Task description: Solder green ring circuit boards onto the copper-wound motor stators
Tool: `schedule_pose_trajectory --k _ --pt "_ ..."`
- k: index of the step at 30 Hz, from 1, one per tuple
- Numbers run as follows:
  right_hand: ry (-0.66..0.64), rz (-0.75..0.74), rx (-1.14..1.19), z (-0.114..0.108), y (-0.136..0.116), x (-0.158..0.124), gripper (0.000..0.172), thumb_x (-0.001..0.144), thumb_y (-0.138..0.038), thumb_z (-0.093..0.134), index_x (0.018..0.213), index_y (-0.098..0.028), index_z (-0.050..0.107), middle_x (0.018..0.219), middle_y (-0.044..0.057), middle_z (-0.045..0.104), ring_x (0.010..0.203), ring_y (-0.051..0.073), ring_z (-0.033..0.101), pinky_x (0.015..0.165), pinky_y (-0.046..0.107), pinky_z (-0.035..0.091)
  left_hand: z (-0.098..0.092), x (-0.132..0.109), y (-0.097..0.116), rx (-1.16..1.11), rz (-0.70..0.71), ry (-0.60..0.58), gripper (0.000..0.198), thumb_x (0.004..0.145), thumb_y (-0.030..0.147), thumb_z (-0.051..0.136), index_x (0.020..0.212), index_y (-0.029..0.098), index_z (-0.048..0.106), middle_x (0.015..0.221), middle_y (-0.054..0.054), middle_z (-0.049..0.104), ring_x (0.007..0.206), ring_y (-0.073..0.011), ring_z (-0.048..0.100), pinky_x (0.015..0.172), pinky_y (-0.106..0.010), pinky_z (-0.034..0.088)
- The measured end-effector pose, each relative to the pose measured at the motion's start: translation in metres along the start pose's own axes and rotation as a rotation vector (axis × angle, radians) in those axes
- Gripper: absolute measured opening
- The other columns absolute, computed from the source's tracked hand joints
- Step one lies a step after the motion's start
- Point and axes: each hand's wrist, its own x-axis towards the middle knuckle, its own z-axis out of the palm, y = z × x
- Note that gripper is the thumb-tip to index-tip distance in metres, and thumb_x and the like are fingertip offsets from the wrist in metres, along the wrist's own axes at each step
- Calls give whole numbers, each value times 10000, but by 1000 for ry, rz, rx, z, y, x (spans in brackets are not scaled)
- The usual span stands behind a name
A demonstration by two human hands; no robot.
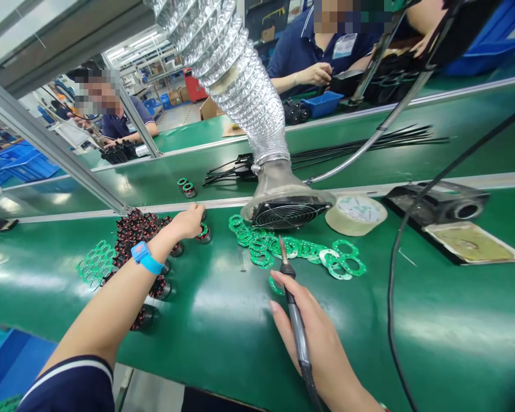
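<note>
My right hand (321, 337) holds a soldering iron (298, 326) like a pen, its tip pointing away over the bench. Under its fingers lies one green ring-shaped circuit board (275, 285), partly covered. My left hand (189, 222) is stretched out toward the back of the bench, fingers closed around a motor stator mostly hidden behind them. Just beside it stands a stator with a green ring board on top (203, 234). Left of that hand is a cluster of copper-wound stators (137, 234). Overlapping green ring boards (300, 247) spread across the middle.
A fume extractor hood (287, 209) on a foil duct hangs over the boards. To its right are a tape roll (356, 216) and a soldering iron stand (442, 209) with a sponge (474, 243). A black cable (390, 292) crosses the right side. Co-workers sit beyond the bench.
</note>
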Motion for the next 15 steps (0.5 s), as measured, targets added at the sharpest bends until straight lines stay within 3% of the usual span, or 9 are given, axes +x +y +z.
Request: schedule_pose_trajectory --k 5,8,11,15 --pt "0 5 -53 0 2 1 355 937 -296 425 1278 -199 434 1116 95 631 980 203 637 774 313 556 -5 16 6 26 -92 -70 737 689 64 600 1361 127 306 1187 -220 594 1045 -332 619 831 -396 493" --pt "8 5 -93 1 5 2 351 938 -316 418 1269 -202 442 1097 89 643 942 201 653 743 308 564 -4 24 1 -4 -153 -29 694 738 106 591 1366 142 297 1157 -184 630 1055 -297 621 834 -380 499" --pt "18 -17 -139 2 8 4 343 939 -322 409 1259 -204 448 1097 87 649 940 202 661 745 306 568 -8 34 -21 -52 -207 22 549 801 164 570 1313 155 372 1177 -126 634 1053 -234 622 841 -346 507" --pt "14 -50 -194 2 11 6 337 940 -326 403 1253 -212 448 1090 79 660 926 197 672 746 298 571 -27 53 -73 -74 -332 91 510 814 201 596 1287 166 409 1198 -102 623 1077 -210 605 853 -302 501"
